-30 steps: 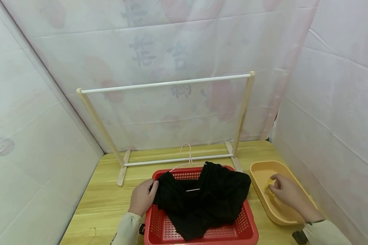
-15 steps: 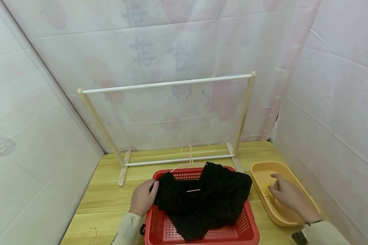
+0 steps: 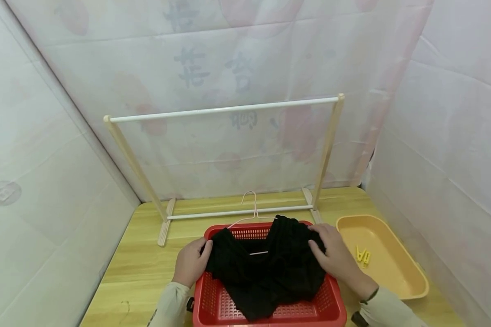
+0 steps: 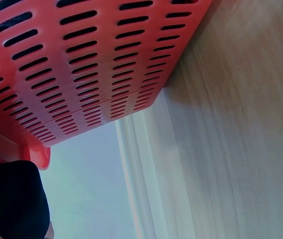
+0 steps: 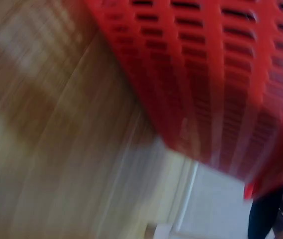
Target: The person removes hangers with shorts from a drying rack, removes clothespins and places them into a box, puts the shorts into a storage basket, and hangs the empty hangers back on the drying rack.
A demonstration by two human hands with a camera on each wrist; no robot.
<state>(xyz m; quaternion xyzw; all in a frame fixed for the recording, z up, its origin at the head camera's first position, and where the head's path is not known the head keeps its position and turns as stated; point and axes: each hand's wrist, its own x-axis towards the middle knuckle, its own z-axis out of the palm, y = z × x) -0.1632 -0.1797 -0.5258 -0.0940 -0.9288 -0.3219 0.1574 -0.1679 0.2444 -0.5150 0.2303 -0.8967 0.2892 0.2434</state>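
Note:
A black garment [image 3: 266, 281] hangs on a thin pink hanger [image 3: 254, 217] and lies across a red slotted basket [image 3: 204, 295]. My left hand [image 3: 190, 263] pinches the garment's left edge at the basket rim, thumb on top. In the left wrist view a bit of black cloth [image 4: 17, 199] shows beside that hand. My right hand [image 3: 337, 254] reaches over the garment's right side, thumb and forefinger spread on the cloth; its other fingers are hidden. Yellow clothespins [image 3: 362, 256] lie in an orange-yellow tray [image 3: 393, 254] to the right.
Behind the basket stands a clothes rack with a white top bar [image 3: 225, 110] and wooden posts [image 3: 328, 154]. Its feet rest on the wood-grain table [image 3: 135, 263]. Pale printed sheets [image 3: 229, 59] enclose the back and sides.
My right hand has left the clothespins in the tray and moved left onto the garment's right side. The left hand has stayed at the garment's left edge.

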